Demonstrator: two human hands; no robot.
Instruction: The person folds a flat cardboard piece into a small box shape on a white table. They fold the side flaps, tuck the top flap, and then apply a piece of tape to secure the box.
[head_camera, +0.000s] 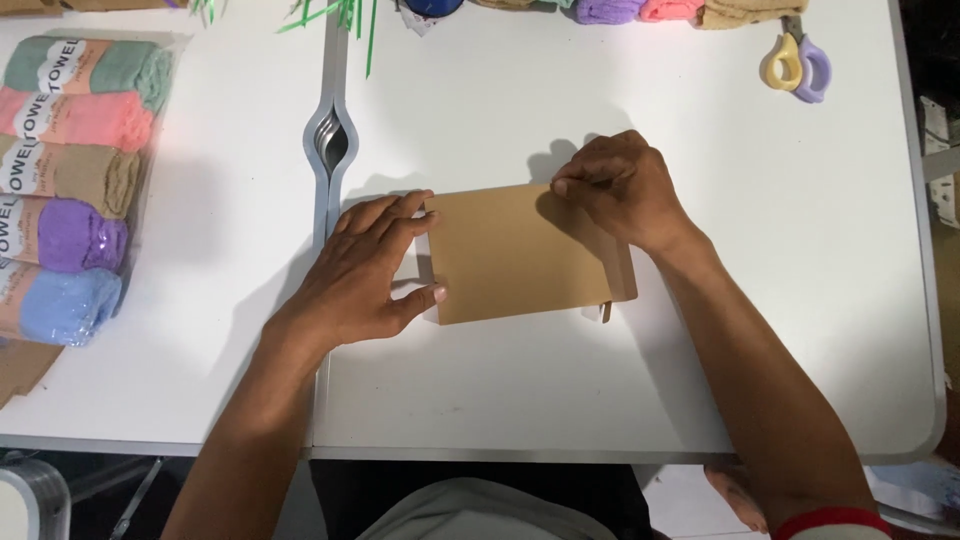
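While lying flat near the middle of the white, smooth-topped desk (620, 380), flat brown cardboard piece (520, 255), matte and roughly rectangular, stretching its long axis left to right, slightly tilted so the right end is sitting a little lower; small tab (606, 311) sticking out at the lower right corner.

Left hand (365, 275) lying palm down at the card's left edge, fingers spread and extended rightward, fingertips resting on the upper left corner, thumb (420, 298) pressing against the lower left edge; grip open, nothing enclosed, only holding the sheet down. Forearm running up from the lower left.

Right hand (620, 190) curling over the card's upper right part, knuckles raised, fingers bunched together and pinching at the top edge of the cardboard, thumb tip showing at the left side of the fist. Forearm slanting down to the lower right, red band (830, 520) circling it near the frame's bottom.

Resting at the desk's left side, clear plastic pack of rolled fluffy towels (70, 180) in green, pink, tan, purple and blue. Lying at the far right corner, scissors with yellow and lilac handles (797, 65). Scattering along the far edge, thin green strips (345, 15).
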